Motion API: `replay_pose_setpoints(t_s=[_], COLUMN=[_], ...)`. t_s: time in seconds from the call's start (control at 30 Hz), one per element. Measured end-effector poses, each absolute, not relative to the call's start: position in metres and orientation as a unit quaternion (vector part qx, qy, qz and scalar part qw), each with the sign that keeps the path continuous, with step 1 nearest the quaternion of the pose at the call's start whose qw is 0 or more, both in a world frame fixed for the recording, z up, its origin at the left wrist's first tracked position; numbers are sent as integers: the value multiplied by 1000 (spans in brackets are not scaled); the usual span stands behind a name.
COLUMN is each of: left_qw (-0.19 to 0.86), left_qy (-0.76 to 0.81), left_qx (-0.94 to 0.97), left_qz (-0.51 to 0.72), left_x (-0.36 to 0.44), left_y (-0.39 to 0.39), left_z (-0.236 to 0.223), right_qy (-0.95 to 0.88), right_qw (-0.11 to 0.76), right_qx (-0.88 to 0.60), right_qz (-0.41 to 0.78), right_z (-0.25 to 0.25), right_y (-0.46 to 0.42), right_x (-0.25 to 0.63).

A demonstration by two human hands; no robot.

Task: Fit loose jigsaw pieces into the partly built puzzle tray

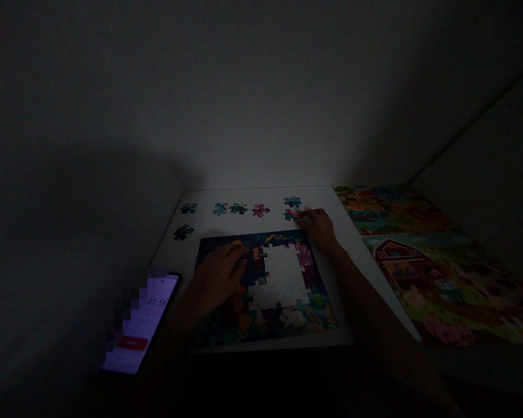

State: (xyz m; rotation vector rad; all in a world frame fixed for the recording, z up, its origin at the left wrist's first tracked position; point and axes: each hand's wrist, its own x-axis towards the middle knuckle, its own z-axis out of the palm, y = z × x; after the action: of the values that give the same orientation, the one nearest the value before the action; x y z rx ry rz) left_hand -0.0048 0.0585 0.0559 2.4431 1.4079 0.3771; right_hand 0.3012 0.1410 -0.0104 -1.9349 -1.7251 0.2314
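A partly assembled jigsaw puzzle (318, 284) in dark blue and purple lies on the white table, with a pale gap in its middle. My left hand (220, 273) rests over its upper left part, fingers stretched out and holding nothing visible. Beyond the puzzle's upper right corner, my right hand (318, 226) has its fingertips closed at a teal and pink puzzle piece (289, 215). Just past that lies a teal puzzle piece (293, 201). To the left along the far side are a purple puzzle piece (260, 210) and several teal and dark ones.
A lit phone (150, 325) showing a timer is at the left, near my left forearm. Two colourful pictures, one a farm scene (440, 290), lie on the right. A pale wall (261, 116) rises behind the table (244, 194). The light is dim.
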Motion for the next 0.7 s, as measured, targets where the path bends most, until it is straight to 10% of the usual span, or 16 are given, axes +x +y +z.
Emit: replay_pose_setpoints(t_s=[0.7], left_qw=[-3], left_qy=[464], left_qx=[850], left_qz=[250], left_x=[-51], left_y=[-21], left_z=[-31], right_qy=[-612], right_qw=[311], right_qx=[-714], right_qz=[135], right_z=[-18], right_y=[148], right_x=[308])
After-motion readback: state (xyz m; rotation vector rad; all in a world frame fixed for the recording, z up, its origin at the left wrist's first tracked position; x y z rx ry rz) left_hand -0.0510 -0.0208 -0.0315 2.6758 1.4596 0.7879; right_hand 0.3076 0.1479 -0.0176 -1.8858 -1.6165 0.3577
